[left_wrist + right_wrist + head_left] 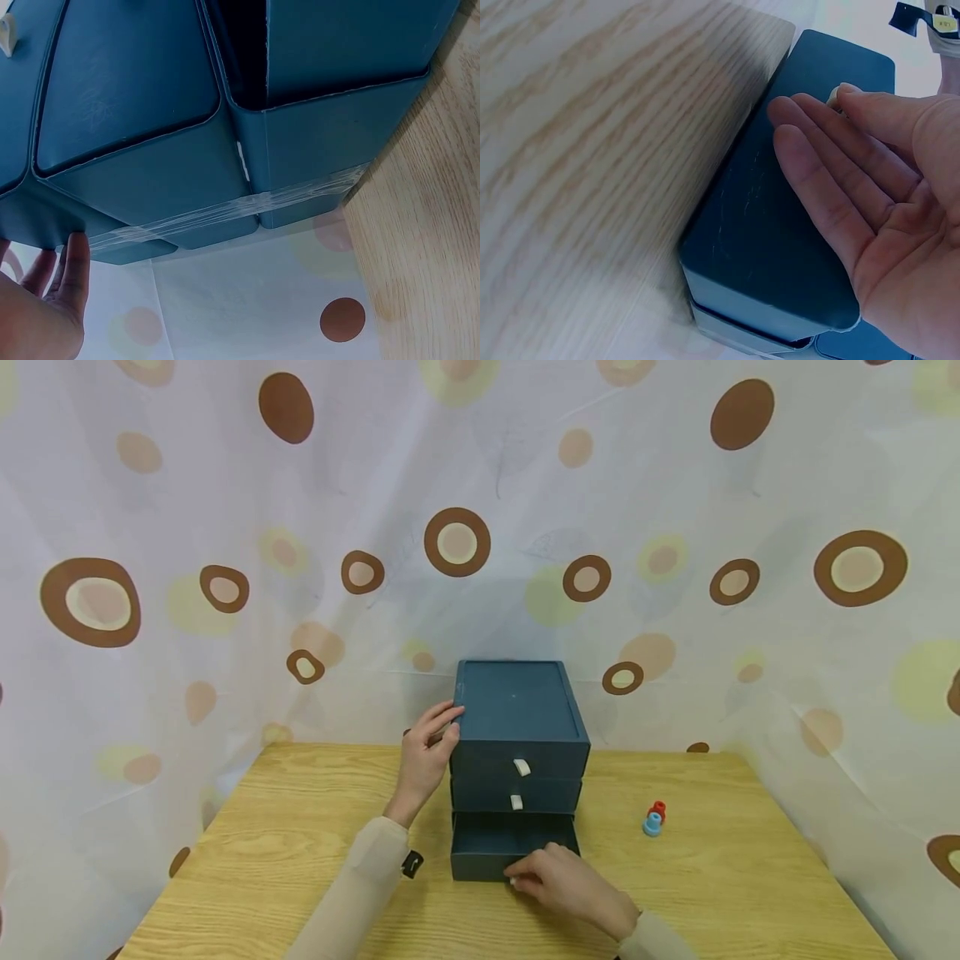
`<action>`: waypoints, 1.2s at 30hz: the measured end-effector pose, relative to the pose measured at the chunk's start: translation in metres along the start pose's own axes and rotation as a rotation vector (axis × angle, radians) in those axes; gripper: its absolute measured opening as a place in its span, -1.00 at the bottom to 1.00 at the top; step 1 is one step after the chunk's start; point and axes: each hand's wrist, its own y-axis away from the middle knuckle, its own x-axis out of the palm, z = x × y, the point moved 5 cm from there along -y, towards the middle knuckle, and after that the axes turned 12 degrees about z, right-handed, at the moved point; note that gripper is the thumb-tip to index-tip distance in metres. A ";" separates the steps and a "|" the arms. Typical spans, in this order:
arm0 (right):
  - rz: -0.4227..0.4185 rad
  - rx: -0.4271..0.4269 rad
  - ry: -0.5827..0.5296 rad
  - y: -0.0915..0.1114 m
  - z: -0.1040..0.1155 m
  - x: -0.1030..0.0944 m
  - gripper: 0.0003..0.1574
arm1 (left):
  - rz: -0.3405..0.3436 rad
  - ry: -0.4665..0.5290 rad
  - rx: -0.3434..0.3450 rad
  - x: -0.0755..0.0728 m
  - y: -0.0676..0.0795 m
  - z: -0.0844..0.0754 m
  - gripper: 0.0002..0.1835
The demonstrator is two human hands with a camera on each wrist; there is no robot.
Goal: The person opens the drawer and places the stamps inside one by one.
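Note:
A dark blue three-drawer cabinet (517,702) stands on the table, its bottom drawer (477,867) pulled partly out and its upper two drawers closed. My left hand (423,764) rests against the cabinet's upper left side, fingers extended; in the left wrist view those fingers (75,277) touch the side wall. At the front of the bottom drawer, my right hand (566,885) pinches the small white pull tab (833,98) between thumb and index finger. The other right fingers lie along the drawer front (742,225). What shows of the drawer's inside holds nothing; my right hand hides its near right corner.
To the cabinet's right, a small red peg-like piece (658,808) stands behind a light blue one (652,825) on the wooden table (300,860). A white spotted cloth (375,468) hangs behind and along both sides. Clear tape (255,204) runs along the cabinet's side.

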 end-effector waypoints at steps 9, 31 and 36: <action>0.005 0.000 -0.002 0.002 0.001 0.001 -0.76 | -0.008 0.003 -0.002 0.000 0.001 0.000 -0.64; -0.211 -0.005 -0.207 0.025 -0.006 -0.033 -0.74 | -0.019 -0.011 -0.001 0.001 0.002 0.002 -0.64; -0.325 0.034 -0.128 0.028 -0.014 -0.039 -0.84 | -0.024 0.000 0.001 0.001 0.003 0.001 -0.64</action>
